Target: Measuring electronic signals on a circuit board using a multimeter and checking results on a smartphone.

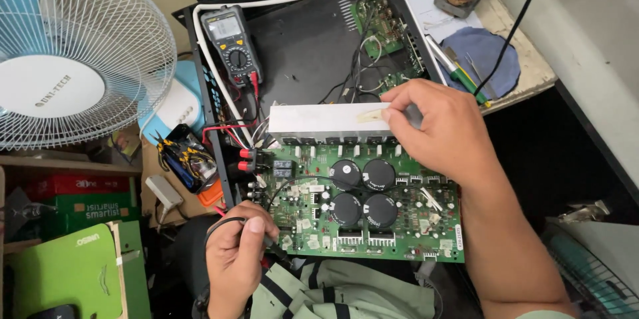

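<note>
Keep your left hand [234, 262] pinched firmly on the black probe lead [219, 224] at the green circuit board's [373, 216] near corner. Farther out, your right hand [436, 129] grips the aluminium heatsink [319, 121]; steady it so the board can't shift. Glance at the multimeter [233, 42] beyond.

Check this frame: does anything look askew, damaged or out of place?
Nothing looks damaged. The green circuit board overhangs the open black chassis toward the person's lap, steadied by the right hand; the left hand holds a black probe lead.
</note>
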